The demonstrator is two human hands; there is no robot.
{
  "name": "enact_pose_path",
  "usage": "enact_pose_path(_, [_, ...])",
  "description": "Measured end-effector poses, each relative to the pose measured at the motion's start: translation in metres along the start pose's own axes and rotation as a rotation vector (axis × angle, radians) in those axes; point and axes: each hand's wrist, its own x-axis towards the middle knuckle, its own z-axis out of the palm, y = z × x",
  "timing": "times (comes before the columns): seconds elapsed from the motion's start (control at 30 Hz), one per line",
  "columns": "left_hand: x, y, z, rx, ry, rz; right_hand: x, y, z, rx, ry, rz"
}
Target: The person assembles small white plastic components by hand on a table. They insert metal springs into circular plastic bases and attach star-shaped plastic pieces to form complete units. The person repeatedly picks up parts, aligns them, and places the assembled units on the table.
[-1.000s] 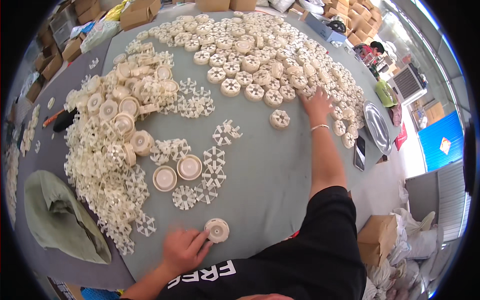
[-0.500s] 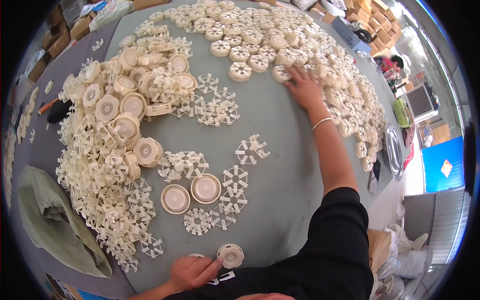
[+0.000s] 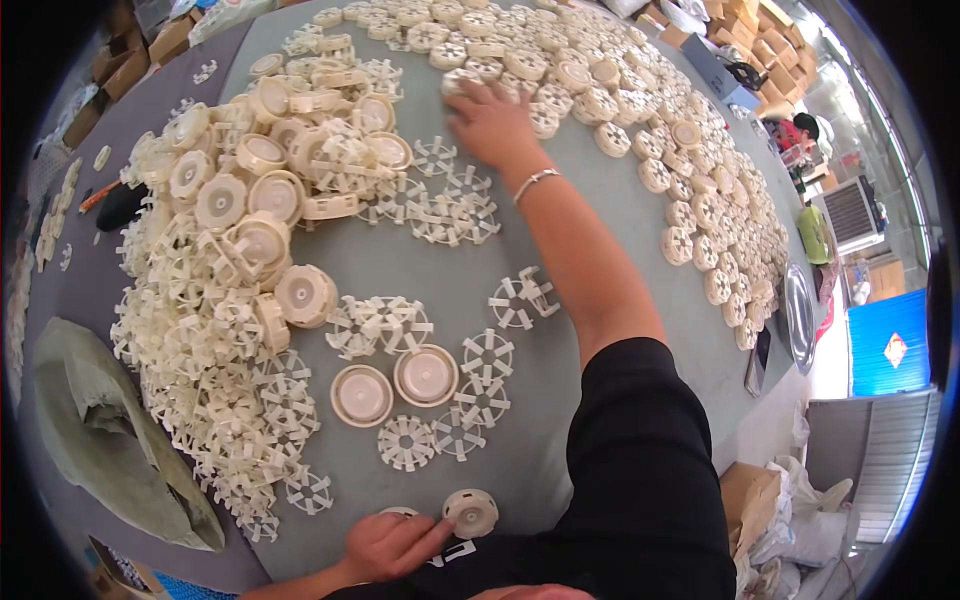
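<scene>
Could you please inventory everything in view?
Worktop: one, grey, centre
Slotted rounds: many, cream, far side
Spoked rings: many, whitish, left and centre
Discs: several, cream, left to near edge
Cloth: one, green, left
Handled item: one, orange-black, left
Tray: one, silver, right
Phone: one, dark, right
Cartons: several, brown, background
Box: one, blue, upper right
Sacks: several, whitish, lower right
Person: one, red clothing, upper right
Left hand: one, bare, touching disc
Right hand: one, bare, over slotted rounds
</scene>
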Motion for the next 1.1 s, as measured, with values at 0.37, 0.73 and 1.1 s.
enact_pose_path(0.37, [0.006, 0.014, 0.008, -0.090, 0.087, -0.160, -0.058, 0.045, -0.049, 0.152, -0.058, 0.128])
enact_pose_path(0.73, [0.012, 0.030, 0.006, 0.044, 0.033, -0.133, -0.126, -0.105, -0.109, 0.645, -0.262, -0.159])
enact_pose_path(1.1, [-0.016, 0.010, -0.009, 0.184, 0.136, -0.273, -0.236, -0.086, -0.172, 0.107, 0.143, -0.149])
